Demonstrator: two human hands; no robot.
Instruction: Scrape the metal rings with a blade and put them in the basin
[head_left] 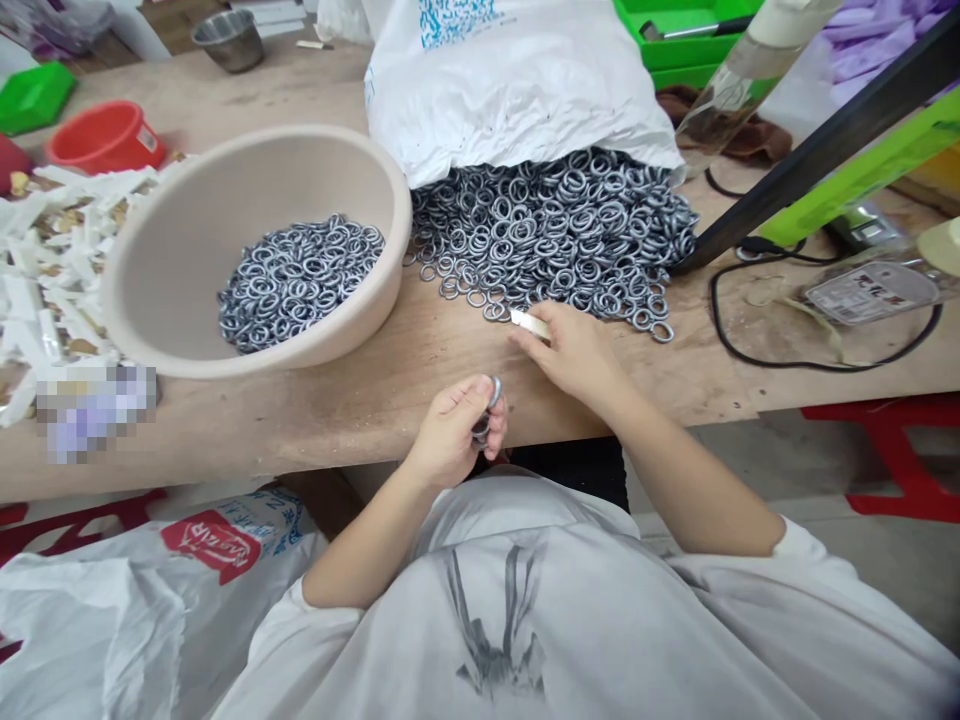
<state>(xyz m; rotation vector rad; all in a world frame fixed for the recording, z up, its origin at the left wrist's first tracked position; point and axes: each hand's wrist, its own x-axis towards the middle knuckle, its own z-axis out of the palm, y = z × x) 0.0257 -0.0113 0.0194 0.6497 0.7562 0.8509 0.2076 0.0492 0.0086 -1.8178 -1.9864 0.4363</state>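
Several dark grey rings [493, 392] are gripped in my left hand [454, 425], one standing up at the thumb and others in the curled fingers. My right hand [574, 350] pinches a small white blade-like tool [529, 324] at the front of the ring pile. That pile of loose rings [555, 230] spills out of a white sack [517, 90] onto the table. To the left, a large beige basin [135, 290] holds a heap of similar rings [300, 280] at its bottom right. Part of the white tool is hidden by my right fingers.
White and tan scraps [60, 270] cover the table's left end, near a red tub [109, 138] and a steel bowl [229, 40]. On the right stand a slanted black and green post [825, 150], a black cable [716, 310] and a clear bottle [870, 290].
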